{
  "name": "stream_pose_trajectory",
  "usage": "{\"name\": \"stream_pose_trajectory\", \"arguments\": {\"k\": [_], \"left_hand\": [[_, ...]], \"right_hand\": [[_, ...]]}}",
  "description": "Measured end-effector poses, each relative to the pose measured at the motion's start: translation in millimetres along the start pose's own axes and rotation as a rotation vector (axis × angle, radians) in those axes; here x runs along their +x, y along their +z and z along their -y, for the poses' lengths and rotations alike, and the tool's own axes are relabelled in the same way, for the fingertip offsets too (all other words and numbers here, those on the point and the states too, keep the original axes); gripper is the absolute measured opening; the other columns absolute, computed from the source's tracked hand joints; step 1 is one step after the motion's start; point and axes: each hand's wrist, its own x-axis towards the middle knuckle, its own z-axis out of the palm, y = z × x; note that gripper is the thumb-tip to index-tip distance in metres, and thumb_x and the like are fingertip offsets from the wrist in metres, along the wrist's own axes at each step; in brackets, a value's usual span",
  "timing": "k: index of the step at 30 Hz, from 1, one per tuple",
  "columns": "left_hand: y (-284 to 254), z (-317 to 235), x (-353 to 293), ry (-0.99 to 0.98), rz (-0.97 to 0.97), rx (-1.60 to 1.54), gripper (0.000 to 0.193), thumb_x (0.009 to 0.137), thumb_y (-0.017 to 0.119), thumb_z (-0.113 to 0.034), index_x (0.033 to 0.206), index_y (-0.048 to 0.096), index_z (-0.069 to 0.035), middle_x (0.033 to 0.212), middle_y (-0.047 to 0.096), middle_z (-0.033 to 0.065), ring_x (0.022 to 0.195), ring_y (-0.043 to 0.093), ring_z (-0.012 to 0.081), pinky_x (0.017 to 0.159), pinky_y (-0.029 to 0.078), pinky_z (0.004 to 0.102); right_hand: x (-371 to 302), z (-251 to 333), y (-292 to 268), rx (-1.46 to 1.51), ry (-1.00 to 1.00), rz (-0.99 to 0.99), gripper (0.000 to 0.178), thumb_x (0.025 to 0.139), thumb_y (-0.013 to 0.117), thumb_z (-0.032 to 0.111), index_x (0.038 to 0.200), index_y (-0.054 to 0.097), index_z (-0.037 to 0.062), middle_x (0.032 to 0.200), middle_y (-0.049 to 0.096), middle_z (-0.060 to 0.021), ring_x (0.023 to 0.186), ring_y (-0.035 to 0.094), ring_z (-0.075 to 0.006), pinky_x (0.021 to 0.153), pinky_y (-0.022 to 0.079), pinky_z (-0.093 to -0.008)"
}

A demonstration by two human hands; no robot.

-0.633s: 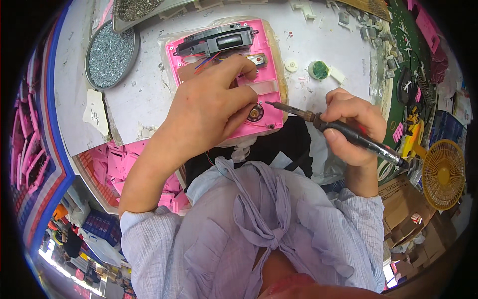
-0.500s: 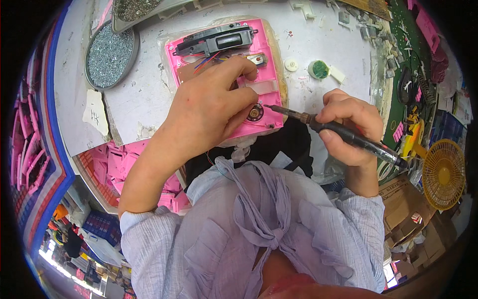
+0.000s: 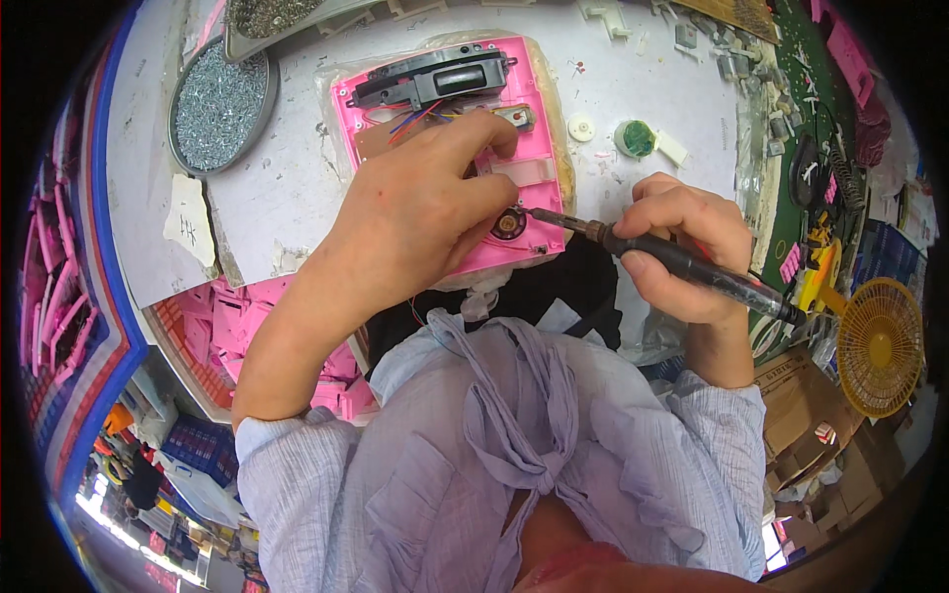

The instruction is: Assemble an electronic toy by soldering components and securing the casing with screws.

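Note:
An open pink plastic casing [image 3: 550, 111] lies on the table in front of me, with a black slotted part [image 3: 435, 81], thin coloured wires and a small round speaker [image 3: 510, 224] in it. My left hand [image 3: 420, 198] rests over its middle, fingers curled down and thumb beside the speaker; whatever they pinch is hidden beneath them. Coming from the right, my right hand [image 3: 687, 247] is closed around the black handle of a soldering iron [image 3: 692, 269]. Its thin tip points left, at the speaker's upper right edge, close to my left thumb.
A round dish of screws [image 3: 269, 109] stands at the left, below a metal tray [image 3: 242, 47]. Right of the casing sit a green-topped round pot [image 3: 635, 138] and a white disc [image 3: 581, 128]. Pink parts fill a crate [image 3: 188, 346] at lower left. A yellow fan [image 3: 880, 346] stands at right.
My right hand and the soldering iron have shifted slightly left, bringing the tip nearer my left thumb. The casing has moved a touch; my left hand keeps nearly the same pose.

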Motion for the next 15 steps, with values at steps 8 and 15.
{"name": "stream_pose_trajectory", "arguments": {"k": [8, 15], "left_hand": [[-0.5, -0.7, -0.3, 0.007, -0.013, -0.001, 0.022, 0.073, 0.08, -0.002, 0.092, 0.07, -0.008, 0.114, 0.064, 0.0076, 0.089, 0.068, 0.0258, 0.074, 0.056, 0.0358], [0.5, 0.0, -0.5, 0.006, -0.008, 0.001, 0.022, 0.073, 0.08, -0.002, 0.091, 0.069, -0.008, 0.113, 0.063, 0.0075, 0.088, 0.067, 0.0258, 0.074, 0.056, 0.0356]], "right_hand": [[2.7, 6.0, 2.5, 0.008, 0.029, -0.003, 0.021, 0.075, 0.079, 0.004, 0.094, 0.072, 0.0025, 0.073, 0.062, -0.0027, 0.052, 0.051, -0.007, 0.05, 0.035, -0.0241], [-2.2, 6.3, -1.9, 0.056, -0.003, -0.032, 0.021, 0.075, 0.079, 0.004, 0.094, 0.071, 0.0, 0.075, 0.064, -0.005, 0.054, 0.052, -0.0091, 0.051, 0.036, -0.0249]]}}
